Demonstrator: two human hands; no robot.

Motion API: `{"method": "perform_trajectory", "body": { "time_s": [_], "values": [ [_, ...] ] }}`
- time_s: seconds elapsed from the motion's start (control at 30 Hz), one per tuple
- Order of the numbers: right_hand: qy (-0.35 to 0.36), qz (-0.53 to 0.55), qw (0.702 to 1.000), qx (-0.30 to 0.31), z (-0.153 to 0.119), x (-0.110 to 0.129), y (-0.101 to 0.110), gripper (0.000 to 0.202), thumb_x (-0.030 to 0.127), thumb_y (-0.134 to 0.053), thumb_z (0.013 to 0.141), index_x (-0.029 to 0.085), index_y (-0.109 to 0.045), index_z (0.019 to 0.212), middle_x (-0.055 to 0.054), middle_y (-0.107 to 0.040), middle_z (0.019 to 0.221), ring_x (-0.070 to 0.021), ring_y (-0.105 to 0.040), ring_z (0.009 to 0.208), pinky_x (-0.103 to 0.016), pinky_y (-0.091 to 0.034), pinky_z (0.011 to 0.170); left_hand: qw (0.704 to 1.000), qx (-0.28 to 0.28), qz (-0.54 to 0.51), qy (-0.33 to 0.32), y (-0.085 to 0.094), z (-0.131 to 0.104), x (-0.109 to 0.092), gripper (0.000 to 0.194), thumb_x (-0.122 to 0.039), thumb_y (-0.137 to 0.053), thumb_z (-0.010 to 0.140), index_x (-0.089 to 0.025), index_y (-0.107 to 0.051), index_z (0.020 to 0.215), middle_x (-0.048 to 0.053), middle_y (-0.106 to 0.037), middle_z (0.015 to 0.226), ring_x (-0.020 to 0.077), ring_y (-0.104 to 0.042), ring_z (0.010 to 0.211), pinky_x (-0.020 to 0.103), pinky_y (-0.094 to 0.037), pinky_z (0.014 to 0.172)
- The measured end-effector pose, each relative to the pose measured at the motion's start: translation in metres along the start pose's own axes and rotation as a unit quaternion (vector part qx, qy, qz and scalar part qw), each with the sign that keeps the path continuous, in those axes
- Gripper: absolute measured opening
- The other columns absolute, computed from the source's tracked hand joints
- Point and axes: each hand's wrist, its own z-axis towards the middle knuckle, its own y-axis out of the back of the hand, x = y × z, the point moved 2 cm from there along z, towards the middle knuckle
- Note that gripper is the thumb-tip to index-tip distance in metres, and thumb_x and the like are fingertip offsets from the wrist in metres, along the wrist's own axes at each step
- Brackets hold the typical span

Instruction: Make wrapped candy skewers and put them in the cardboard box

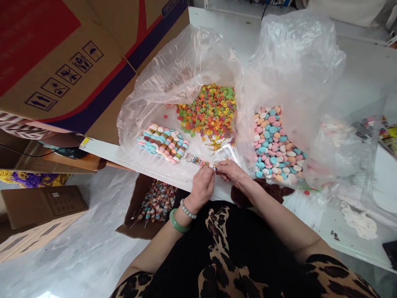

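My left hand (203, 184) is closed, its fingertips at a small clear packet of stacked candies (197, 159) that points away to the left. Right beside it, my right hand (231, 171) pinches at the packet's near end; the exact grip is partly hidden by the fingers. Gold twist ties (215, 143) lie just beyond the hands, next to a stack of clear printed wrappers (226, 153). To the left are rows of stacked pastel candies (163, 142). Farther back is a heap of colourful ring candies (214, 109) on plastic sheeting.
Pink, blue and white oval candies (273, 145) spill from a plastic bag (297, 54) on the right. A large cardboard box (102, 37) stands at the left. Below the table edge, an open carton (136, 207) holds many finished-looking packets (158, 200). A white cloth (359, 221) lies far right.
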Motion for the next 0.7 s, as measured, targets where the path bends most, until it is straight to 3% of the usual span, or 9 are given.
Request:
{"method": "perform_trajectory", "body": {
  "time_s": [0.07,0.13,0.23,0.33,0.4,0.5,0.57,0.7],
  "values": [
    [0.033,-0.048,0.997,-0.044,0.003,0.002,-0.003,0.028,0.041,-0.063,0.067,0.021,-0.048,0.054,0.009,-0.035,0.041,-0.0067,-0.027,0.041,-0.023,-0.019,0.043,1.000,0.000,0.017,-0.011,-0.001,-0.001,0.000,0.012,-0.026,-0.061,0.084,-0.023,-0.061,0.072,0.003,-0.052,0.072,0.0197,-0.049,0.074,0.034,-0.040,0.079],
    [0.092,-0.100,0.983,-0.121,0.006,0.003,-0.010,0.030,0.038,-0.061,0.067,0.021,-0.043,0.050,0.008,-0.033,0.045,-0.0074,-0.030,0.046,-0.023,-0.022,0.046,0.999,-0.043,0.013,0.001,-0.002,-0.002,0.000,0.012,-0.027,-0.061,0.084,-0.023,-0.061,0.073,0.003,-0.053,0.073,0.0187,-0.049,0.074,0.033,-0.040,0.079],
    [0.136,-0.071,0.970,-0.191,0.011,0.002,-0.023,0.032,0.040,-0.057,0.068,0.021,-0.040,0.049,0.007,-0.033,0.047,-0.0085,-0.031,0.050,-0.023,-0.024,0.047,0.985,-0.125,-0.079,0.084,-0.006,-0.003,0.004,0.018,-0.035,-0.064,0.083,-0.021,-0.059,0.073,0.000,-0.053,0.069,0.0149,-0.047,0.067,0.029,-0.041,0.069],
    [0.112,0.041,0.975,-0.186,0.014,0.004,-0.031,0.028,0.042,-0.057,0.068,0.022,-0.044,0.053,0.008,-0.030,0.044,-0.0079,-0.025,0.044,-0.024,-0.020,0.044,0.944,-0.141,-0.219,0.200,-0.009,-0.002,0.008,0.031,-0.046,-0.066,0.081,-0.019,-0.054,0.070,-0.004,-0.045,0.059,0.0098,-0.040,0.052,0.024,-0.033,0.051],
    [0.109,0.073,0.975,-0.177,0.012,0.008,-0.033,0.027,0.042,-0.061,0.065,0.021,-0.048,0.054,0.009,-0.030,0.043,-0.0069,-0.023,0.042,-0.024,-0.017,0.043,0.917,-0.127,-0.293,0.240,-0.008,0.002,0.008,0.034,-0.051,-0.066,0.079,-0.018,-0.057,0.075,-0.003,-0.053,0.066,0.0086,-0.045,0.053,0.022,-0.034,0.050],
    [0.099,0.097,0.982,-0.127,0.007,0.013,-0.035,0.032,0.046,-0.067,0.062,0.021,-0.048,0.055,0.009,-0.034,0.043,-0.0054,-0.022,0.041,-0.024,-0.016,0.042,0.887,-0.070,-0.375,0.262,-0.004,0.011,0.006,0.036,-0.049,-0.073,0.073,-0.017,-0.062,0.085,0.002,-0.063,0.084,0.0117,-0.057,0.066,0.025,-0.045,0.059],
    [0.081,0.106,0.987,-0.089,0.003,0.013,-0.037,0.034,0.049,-0.068,0.063,0.021,-0.049,0.058,0.008,-0.037,0.044,-0.0055,-0.024,0.040,-0.023,-0.016,0.042,0.871,-0.052,-0.403,0.278,0.000,0.018,0.006,0.037,-0.046,-0.078,0.067,-0.015,-0.063,0.082,0.003,-0.064,0.079,0.0132,-0.059,0.067,0.027,-0.048,0.062],
    [0.089,0.051,0.992,-0.071,-0.004,0.008,-0.036,0.025,0.043,-0.064,0.067,0.020,-0.056,0.064,0.006,-0.047,0.047,-0.0076,-0.035,0.043,-0.023,-0.024,0.045,0.846,-0.108,-0.435,0.291,0.008,0.025,0.009,0.038,-0.046,-0.080,0.063,-0.015,-0.063,0.076,0.003,-0.066,0.081,0.0136,-0.061,0.068,0.028,-0.050,0.062]
  ]
}}
